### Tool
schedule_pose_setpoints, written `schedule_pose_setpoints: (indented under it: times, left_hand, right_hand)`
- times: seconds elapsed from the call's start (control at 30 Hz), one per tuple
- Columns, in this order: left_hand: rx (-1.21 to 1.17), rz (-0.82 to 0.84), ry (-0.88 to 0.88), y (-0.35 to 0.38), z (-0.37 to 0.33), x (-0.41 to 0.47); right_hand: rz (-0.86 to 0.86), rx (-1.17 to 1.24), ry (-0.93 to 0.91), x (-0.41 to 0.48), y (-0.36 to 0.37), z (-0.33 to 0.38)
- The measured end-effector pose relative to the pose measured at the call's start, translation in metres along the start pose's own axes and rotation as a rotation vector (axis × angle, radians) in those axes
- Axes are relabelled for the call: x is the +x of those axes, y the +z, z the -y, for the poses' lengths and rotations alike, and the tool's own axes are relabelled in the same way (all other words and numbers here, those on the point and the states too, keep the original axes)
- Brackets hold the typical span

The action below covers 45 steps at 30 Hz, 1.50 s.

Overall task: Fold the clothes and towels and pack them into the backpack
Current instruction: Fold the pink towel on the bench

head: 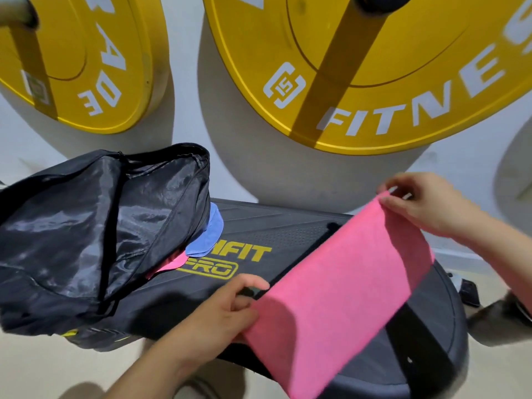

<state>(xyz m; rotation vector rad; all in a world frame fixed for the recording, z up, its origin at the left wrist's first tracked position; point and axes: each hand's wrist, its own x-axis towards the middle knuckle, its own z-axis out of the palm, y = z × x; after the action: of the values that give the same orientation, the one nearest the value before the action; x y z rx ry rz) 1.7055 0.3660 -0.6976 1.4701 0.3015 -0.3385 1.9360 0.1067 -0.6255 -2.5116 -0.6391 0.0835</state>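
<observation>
L hand (230, 306) & R hand (417, 205) both bare. L forearm (172, 358), bare as far as shown, is below-left of the pink towel (339, 283). R forearm (489, 249), bare too, is to its right. Dark blurred patch (518, 309) under R forearm, right of towel: can't tell if worn.

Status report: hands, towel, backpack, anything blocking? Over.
Left hand and right hand both grip the pink towel, held up over the bench. Backpack unzipped, lying left. Blue cloth pokes out at its edge; path looks clear.
</observation>
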Motion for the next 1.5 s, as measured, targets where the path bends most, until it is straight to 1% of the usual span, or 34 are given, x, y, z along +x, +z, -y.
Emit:
schedule_pose_setpoints:
  times: [0.07,0.1,0.17,0.23,0.27,0.37,0.43,0.57,0.6,0.7,0.8,0.9,0.93,1.0,1.03,1.07,1.1,1.17,1.23,1.33,1.43,1.5]
  left_hand:
    - [-0.107,-0.127,0.008,0.014,0.020,-0.003]
    - [-0.094,-0.205,0.021,0.021,0.030,-0.003]
    - [0.034,-0.318,0.018,0.033,0.052,-0.003]
    - [0.165,-0.360,-0.045,0.035,0.070,-0.001]
    - [0.172,-0.373,-0.082,0.033,0.075,0.000]
    - [0.098,-0.366,-0.154,0.023,0.079,0.007]
    - [0.127,-0.362,-0.159,0.021,0.080,0.009]
    - [0.129,-0.381,-0.149,0.023,0.083,0.009]
    - [0.125,-0.375,-0.155,0.023,0.083,0.009]
    - [0.133,-0.325,-0.184,0.017,0.084,0.008]
    - [0.212,-0.202,-0.205,0.008,0.084,0.002]
    - [0.487,-0.248,-0.085,0.008,0.084,0.003]
    - [0.558,-0.269,-0.041,0.008,0.084,0.004]
    - [0.634,-0.268,0.017,0.009,0.083,0.005]
    - [0.652,-0.258,0.028,0.008,0.083,0.004]
    - [0.674,-0.248,0.037,0.008,0.083,0.004]
    - [0.710,-0.243,0.044,0.007,0.083,0.003]
    - [0.787,-0.272,0.099,0.006,0.082,0.003]
    - [0.836,-0.298,0.175,0.004,0.081,0.005]
    - [0.940,-0.272,0.283,0.000,0.085,0.004]
    - [1.175,-0.287,0.471,-0.003,0.092,-0.001]
    - [1.375,-0.184,0.482,0.002,0.098,0.000]
  right_hand:
    - [0.007,-0.135,-0.030,0.025,0.010,0.018]
    - [0.013,-0.179,-0.043,0.035,0.023,0.026]
    - [0.041,-0.220,-0.045,0.049,0.058,0.036]
    - [0.106,-0.201,-0.057,0.044,0.099,0.044]
    - [0.129,-0.181,-0.092,0.035,0.119,0.046]
    - [0.202,-0.213,-0.190,-0.012,0.164,0.049]
    - [0.271,-0.280,-0.175,-0.049,0.190,0.046]
    - [0.244,-0.379,-0.091,-0.082,0.224,0.035]
    - [0.213,-0.398,-0.088,-0.081,0.227,0.032]
    - [0.214,-0.411,-0.074,-0.079,0.228,0.032]
    - [0.280,-0.414,-0.061,-0.080,0.223,0.037]
    - [0.436,-0.405,0.011,-0.083,0.205,0.051]
    - [0.496,-0.398,0.009,-0.089,0.197,0.058]
    - [0.576,-0.278,0.002,-0.110,0.185,0.077]
    - [0.581,-0.221,0.008,-0.124,0.188,0.083]
    - [0.537,-0.196,0.008,-0.138,0.195,0.087]
    - [0.430,-0.208,0.004,-0.152,0.203,0.087]
    - [0.357,-0.204,0.006,-0.173,0.216,0.080]
    - [0.281,-0.222,-0.064,-0.182,0.229,0.068]
    - [0.140,-0.218,-0.144,-0.186,0.232,0.058]
    - [0.063,-0.170,-0.181,-0.180,0.226,0.057]
    - [0.037,-0.160,-0.217,-0.180,0.220,0.057]
